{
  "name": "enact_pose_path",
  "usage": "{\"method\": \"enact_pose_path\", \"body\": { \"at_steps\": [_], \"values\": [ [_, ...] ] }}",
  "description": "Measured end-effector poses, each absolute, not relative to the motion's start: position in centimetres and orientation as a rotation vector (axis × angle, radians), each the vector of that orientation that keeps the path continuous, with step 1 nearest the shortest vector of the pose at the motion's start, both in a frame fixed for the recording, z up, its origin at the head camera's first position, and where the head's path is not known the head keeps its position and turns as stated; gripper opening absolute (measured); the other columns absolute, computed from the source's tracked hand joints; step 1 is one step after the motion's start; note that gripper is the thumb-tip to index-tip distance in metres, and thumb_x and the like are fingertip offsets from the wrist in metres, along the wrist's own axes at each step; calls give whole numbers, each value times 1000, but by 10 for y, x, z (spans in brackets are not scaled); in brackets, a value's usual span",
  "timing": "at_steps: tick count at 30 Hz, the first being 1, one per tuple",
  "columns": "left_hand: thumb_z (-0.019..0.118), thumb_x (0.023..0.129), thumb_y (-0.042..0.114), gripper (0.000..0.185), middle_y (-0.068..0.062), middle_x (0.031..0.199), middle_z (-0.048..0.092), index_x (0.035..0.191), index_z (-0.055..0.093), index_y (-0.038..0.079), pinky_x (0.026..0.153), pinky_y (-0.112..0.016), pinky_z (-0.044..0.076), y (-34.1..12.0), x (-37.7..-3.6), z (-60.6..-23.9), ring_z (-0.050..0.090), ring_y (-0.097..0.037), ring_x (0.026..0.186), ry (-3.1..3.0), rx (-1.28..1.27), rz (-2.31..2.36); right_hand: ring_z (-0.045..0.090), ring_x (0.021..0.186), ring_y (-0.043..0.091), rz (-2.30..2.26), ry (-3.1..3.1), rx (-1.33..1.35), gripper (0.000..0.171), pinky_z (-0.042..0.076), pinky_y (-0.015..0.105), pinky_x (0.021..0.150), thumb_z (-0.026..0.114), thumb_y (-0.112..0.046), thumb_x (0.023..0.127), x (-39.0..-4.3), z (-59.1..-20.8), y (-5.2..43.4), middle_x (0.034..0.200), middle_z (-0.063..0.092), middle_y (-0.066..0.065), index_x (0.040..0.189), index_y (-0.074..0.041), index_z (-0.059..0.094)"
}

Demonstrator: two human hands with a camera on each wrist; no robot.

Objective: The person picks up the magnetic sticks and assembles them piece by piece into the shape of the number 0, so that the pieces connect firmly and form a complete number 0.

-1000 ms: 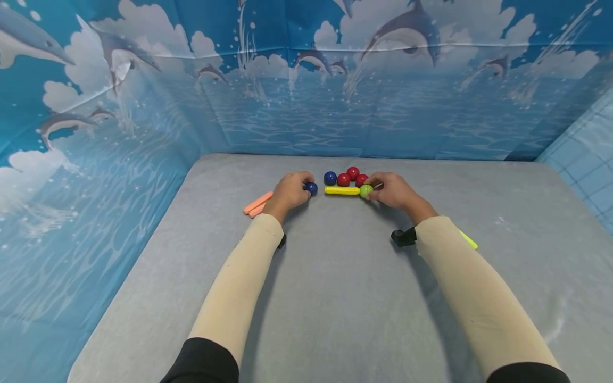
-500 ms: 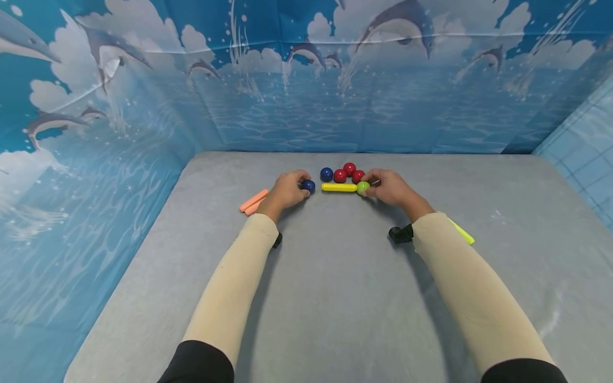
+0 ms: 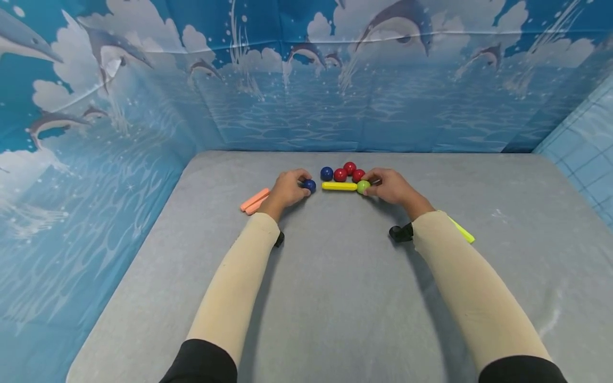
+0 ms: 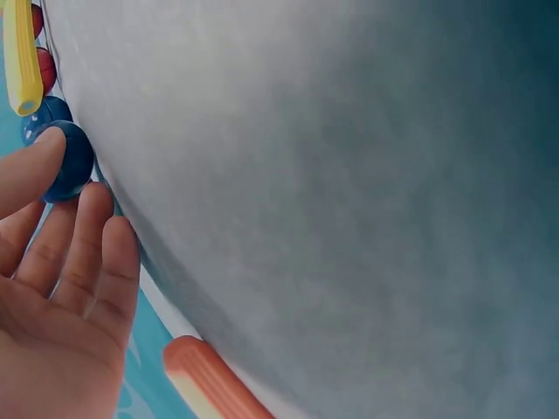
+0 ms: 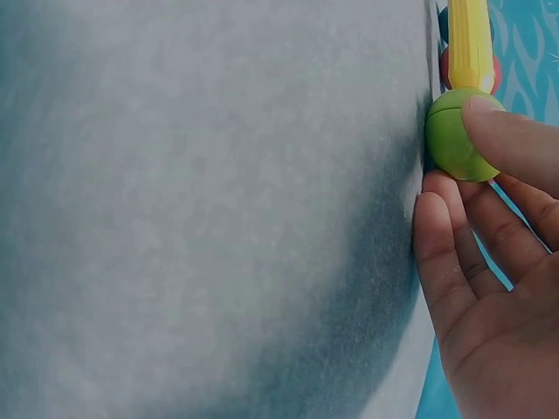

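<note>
Left hand (image 3: 287, 189) pinches the blue ball (image 3: 309, 185); right hand (image 3: 390, 187) pinches the green ball (image 3: 363, 186), touching the yellow rod (image 3: 339, 186) right end.

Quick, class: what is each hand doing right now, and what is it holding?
Left hand: pinches the blue ball.
Right hand: pinches the green ball, which touches the yellow stick.

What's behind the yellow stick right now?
Behind the yellow stick sit three red balls and one blue ball. The right hand covers whatever lies beyond the rightmost red ball.
</note>
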State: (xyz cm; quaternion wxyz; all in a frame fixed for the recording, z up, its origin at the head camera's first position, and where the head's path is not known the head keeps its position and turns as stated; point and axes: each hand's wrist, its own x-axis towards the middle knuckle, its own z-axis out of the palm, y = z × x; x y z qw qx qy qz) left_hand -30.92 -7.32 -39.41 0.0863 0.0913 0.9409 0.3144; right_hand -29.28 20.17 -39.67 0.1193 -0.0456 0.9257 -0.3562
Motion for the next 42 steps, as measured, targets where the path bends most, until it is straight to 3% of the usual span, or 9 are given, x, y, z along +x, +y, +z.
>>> {"method": "enact_pose_path", "body": {
  "at_steps": [35, 42],
  "values": [
    [68, 94, 14, 39, -5, 136, 62, 133, 62, 18, 109, -39, 45, -63, -309, -396, 54, -22, 130, 2840, 289, 928, 53, 125, 38, -1003, 2752, -158, 40, 53, 47, 95, 65, -16, 95, -286, -394, 192, 138, 54, 20, 132, -5, 55],
    [67, 95, 14, 40, -4, 138, 61, 134, 61, 18, 111, -40, 44, -64, -311, -397, 52, -22, 133, 2839, 284, 938, 54, 124, 40, -995, 2767, -226, 40, 51, 51, 99, 65, -13, 95, -285, -395, 188, 140, 54, 21, 133, -7, 57]
  ]
}}
